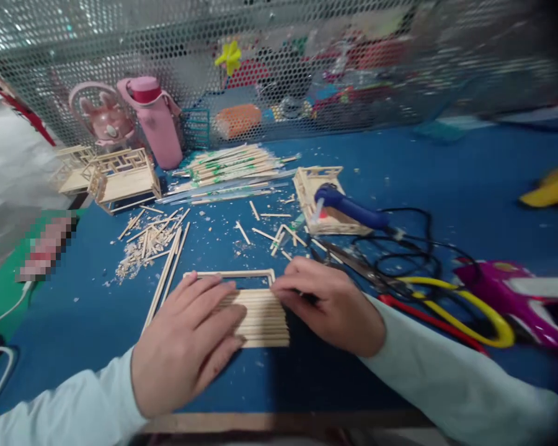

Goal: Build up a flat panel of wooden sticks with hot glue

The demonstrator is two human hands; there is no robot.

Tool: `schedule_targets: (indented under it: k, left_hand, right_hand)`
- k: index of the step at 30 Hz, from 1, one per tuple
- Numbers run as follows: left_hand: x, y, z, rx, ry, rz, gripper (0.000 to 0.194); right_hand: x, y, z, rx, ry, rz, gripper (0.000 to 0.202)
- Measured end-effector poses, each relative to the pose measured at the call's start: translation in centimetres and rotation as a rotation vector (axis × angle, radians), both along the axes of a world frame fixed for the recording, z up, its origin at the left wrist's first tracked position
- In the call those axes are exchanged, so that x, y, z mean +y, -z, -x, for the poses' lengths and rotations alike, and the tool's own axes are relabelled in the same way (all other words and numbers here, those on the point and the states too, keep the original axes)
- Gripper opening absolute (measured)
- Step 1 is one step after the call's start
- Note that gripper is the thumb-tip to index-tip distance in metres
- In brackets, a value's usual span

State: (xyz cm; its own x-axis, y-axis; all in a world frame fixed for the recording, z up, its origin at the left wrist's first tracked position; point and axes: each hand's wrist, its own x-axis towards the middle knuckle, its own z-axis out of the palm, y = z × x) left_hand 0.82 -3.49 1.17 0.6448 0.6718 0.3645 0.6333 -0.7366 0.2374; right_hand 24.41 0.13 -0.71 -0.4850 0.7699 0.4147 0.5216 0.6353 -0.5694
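Note:
A flat panel of thin wooden sticks point(263, 322) laid side by side is on the blue mat in front of me. A narrow stick frame point(242, 273) with a squared corner runs along its far edge. My left hand point(190, 337) lies over the panel's left part, fingers stretched out and pressing down, hiding that side. At the frame's right corner, the fingertips of my right hand point(325, 297) are pinched together on the frame. Long loose sticks point(170, 266) lie to the left of the panel.
Small stick furniture point(123, 179) stands back left; another piece point(323, 201) is beyond my right hand, beside a blue glue gun point(353, 210). Yellow-handled scissors point(465, 310) and cables lie right. Wrapped sticks point(237, 164), offcuts point(149, 238) and a pink bottle point(158, 124) are behind.

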Motion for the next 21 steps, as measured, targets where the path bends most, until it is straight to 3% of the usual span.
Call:
schedule_targets:
  k: [6, 12, 16, 21]
  left_hand:
    - [0.7, 1.3, -0.9, -0.016, 0.083, -0.096, 0.024]
    - [0.6, 1.5, -0.8, -0.02, 0.081, -0.144, 0.024]
    - [0.6, 1.3, -1.0, -0.025, 0.067, -0.147, 0.023]
    - [0.5, 1.5, -1.3, -0.031, 0.052, -0.186, 0.022]
  right_hand:
    - [0.1, -0.5, -0.4, 0.094, 0.018, -0.008, 0.015]
    - [0.9, -1.6, -2.2, 0.36, 0.496, -0.129, 0.008]
    - [2.8, -1.4, -3.5, 0.158, 0.593, -0.193, 0.018]
    - [5.9, -2.5, -4.8, -0.368, 0.674, -0.073, 0.048]
